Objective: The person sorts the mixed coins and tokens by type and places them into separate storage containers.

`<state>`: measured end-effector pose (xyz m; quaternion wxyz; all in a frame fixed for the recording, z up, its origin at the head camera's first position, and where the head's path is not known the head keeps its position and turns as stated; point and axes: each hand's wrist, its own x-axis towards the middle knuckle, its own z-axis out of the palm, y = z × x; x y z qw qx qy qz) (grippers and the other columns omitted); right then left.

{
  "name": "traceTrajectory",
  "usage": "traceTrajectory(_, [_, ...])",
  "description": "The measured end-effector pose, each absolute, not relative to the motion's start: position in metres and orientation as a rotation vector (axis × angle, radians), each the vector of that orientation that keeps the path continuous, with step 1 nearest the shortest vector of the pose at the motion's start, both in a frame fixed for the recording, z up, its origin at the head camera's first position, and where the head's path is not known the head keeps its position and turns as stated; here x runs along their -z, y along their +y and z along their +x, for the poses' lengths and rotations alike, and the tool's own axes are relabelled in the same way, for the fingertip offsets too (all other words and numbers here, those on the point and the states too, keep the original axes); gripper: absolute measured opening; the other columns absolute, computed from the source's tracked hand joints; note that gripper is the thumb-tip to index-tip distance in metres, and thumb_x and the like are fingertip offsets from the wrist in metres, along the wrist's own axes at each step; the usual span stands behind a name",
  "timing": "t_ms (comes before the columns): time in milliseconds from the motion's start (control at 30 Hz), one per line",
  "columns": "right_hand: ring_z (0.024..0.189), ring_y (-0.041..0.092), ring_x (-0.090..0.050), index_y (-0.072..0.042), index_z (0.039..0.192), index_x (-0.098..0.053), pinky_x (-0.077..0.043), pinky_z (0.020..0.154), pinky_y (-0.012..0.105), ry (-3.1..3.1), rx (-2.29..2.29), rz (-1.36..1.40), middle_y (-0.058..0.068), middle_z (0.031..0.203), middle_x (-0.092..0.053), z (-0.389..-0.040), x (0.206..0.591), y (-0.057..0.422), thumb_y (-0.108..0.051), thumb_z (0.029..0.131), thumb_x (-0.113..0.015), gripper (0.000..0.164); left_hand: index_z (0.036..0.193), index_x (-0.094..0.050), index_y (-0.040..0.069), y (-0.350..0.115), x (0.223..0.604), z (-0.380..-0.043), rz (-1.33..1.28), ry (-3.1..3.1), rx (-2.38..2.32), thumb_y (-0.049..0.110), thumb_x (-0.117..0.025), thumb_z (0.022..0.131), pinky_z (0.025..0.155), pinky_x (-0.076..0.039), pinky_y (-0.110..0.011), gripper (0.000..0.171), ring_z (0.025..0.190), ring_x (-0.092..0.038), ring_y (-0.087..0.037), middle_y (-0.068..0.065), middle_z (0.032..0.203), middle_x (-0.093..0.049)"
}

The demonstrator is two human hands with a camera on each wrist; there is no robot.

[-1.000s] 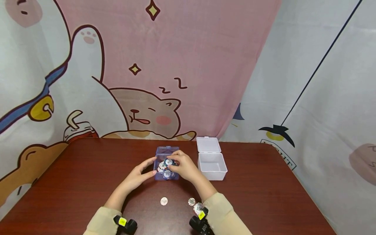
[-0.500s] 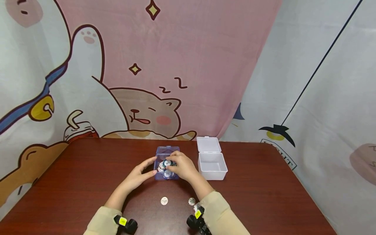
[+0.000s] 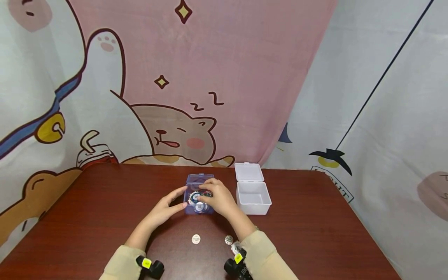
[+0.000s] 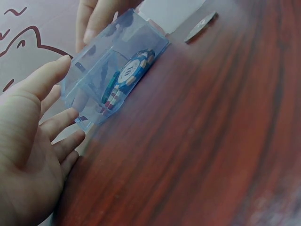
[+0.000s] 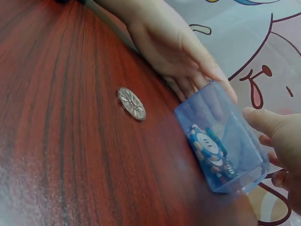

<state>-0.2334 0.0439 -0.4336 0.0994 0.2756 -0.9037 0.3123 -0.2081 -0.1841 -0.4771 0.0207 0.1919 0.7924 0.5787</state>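
An open translucent blue box [image 3: 188, 210] with several poker chips [image 3: 198, 207] inside stands on the table between the hands. A blue-and-white chip [image 5: 207, 143] marked 10 shows through its wall. My left hand [image 3: 163, 209] touches the box's left side, thumb at the near end and forefinger at the far end, the fingers spread in the left wrist view. My right hand [image 3: 219, 197] is over the box's right side, thumb and fingers apart at the opening. In the right wrist view, its thumb [image 5: 263, 120] is right at the rim.
An open white box [image 3: 253, 208] stands to the right. Two silvery discs, a left one [image 3: 196, 239] and a right one [image 3: 229, 240], lie nearer the front edge. A larger chip [image 3: 235, 247] is partly hidden by the right wrist camera [image 3: 236, 265]. A printed cloth hangs behind the table.
The chip that was between my right thumb and fingers now lies lower and further left among the chips in the blue box. My left hand has stayed in place.
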Motion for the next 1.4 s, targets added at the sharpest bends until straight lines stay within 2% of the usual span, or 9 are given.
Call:
traceTrajectory(133, [0.097,0.016,-0.058,-0.010,0.114,-0.071,-0.047,0.082,0.033,-2.626,-0.985,0.832,-0.001,0.107,-0.062,-0.229,0.429,0.048,-0.026,0.079,-0.080,0.040,0.144,-0.042,0.007,-0.184,0.476,-0.208,0.585,2.462,-1.787,0.022,-0.066,0.091,0.106,-0.019,-0.061,0.060,0.134,-0.033,-0.037,-0.020,0.143,-0.042])
traceTrajectory(367, [0.079,0.024,-0.059,-0.007,0.114,-0.070,-0.045,0.067,0.027,-2.562,-1.061,0.906,0.001,0.100,-0.064,-0.214,0.424,0.059,-0.025,0.079,-0.080,0.041,0.143,-0.042,0.004,-0.184,0.477,-0.208,0.603,2.455,-1.797,0.020,-0.066,0.091,0.106,-0.019,-0.060,0.059,0.134,-0.033,-0.037,-0.022,0.142,-0.043])
traceTrajectory(500, [0.074,0.021,-0.059,-0.009,0.112,-0.071,-0.045,0.063,0.024,-2.509,-1.082,0.926,-0.003,0.094,-0.063,-0.206,0.422,0.069,-0.023,0.077,-0.082,0.039,0.143,-0.042,0.004,-0.184,0.477,-0.209,0.603,2.459,-1.804,0.019,-0.067,0.091,0.107,-0.019,-0.059,0.059,0.134,-0.033,-0.037,-0.021,0.142,-0.043])
traceTrajectory(567, [0.072,0.020,-0.058,-0.011,0.112,-0.071,-0.045,0.062,0.024,-2.497,-1.096,0.932,-0.006,0.093,-0.063,-0.202,0.422,0.074,-0.021,0.076,-0.082,0.039,0.143,-0.043,0.004,-0.184,0.478,-0.209,0.606,2.461,-1.807,0.018,-0.067,0.091,0.107,-0.020,-0.059,0.059,0.133,-0.034,-0.037,-0.022,0.142,-0.043])
traceTrajectory(800, [0.068,0.022,-0.054,-0.010,0.114,-0.070,-0.043,0.060,0.024,-2.485,-1.151,0.969,-0.001,0.093,-0.064,-0.189,0.420,0.094,-0.022,0.075,-0.082,0.042,0.143,-0.043,0.004,-0.184,0.479,-0.209,0.608,2.460,-1.812,0.015,-0.067,0.091,0.107,-0.019,-0.059,0.058,0.134,-0.033,-0.037,-0.022,0.142,-0.043])
traceTrajectory(1033, [0.067,0.018,-0.052,-0.011,0.113,-0.070,-0.043,0.059,0.023,-2.474,-1.157,0.998,-0.010,0.094,-0.061,-0.180,0.422,0.114,-0.025,0.076,-0.081,0.041,0.143,-0.043,0.004,-0.184,0.480,-0.210,0.607,2.473,-1.802,0.015,-0.067,0.091,0.107,-0.020,-0.059,0.059,0.133,-0.034,-0.037,-0.022,0.142,-0.043])
traceTrajectory(1233, [0.071,0.023,-0.054,-0.013,0.113,-0.070,-0.045,0.062,0.025,-2.518,-1.162,0.995,-0.012,0.100,-0.062,-0.171,0.424,0.130,-0.023,0.075,-0.082,0.041,0.143,-0.043,0.004,-0.185,0.480,-0.210,0.622,2.482,-1.800,0.015,-0.067,0.090,0.107,-0.020,-0.058,0.058,0.133,-0.034,-0.037,-0.022,0.142,-0.043])
traceTrajectory(1400, [0.072,0.023,-0.055,-0.013,0.113,-0.070,-0.046,0.064,0.025,-2.551,-1.174,0.997,-0.004,0.102,-0.065,-0.167,0.429,0.144,-0.021,0.073,-0.083,0.043,0.143,-0.043,0.006,-0.185,0.480,-0.210,0.602,2.466,-1.807,0.017,-0.067,0.090,0.107,-0.020,-0.059,0.059,0.134,-0.034,-0.037,-0.022,0.142,-0.043])
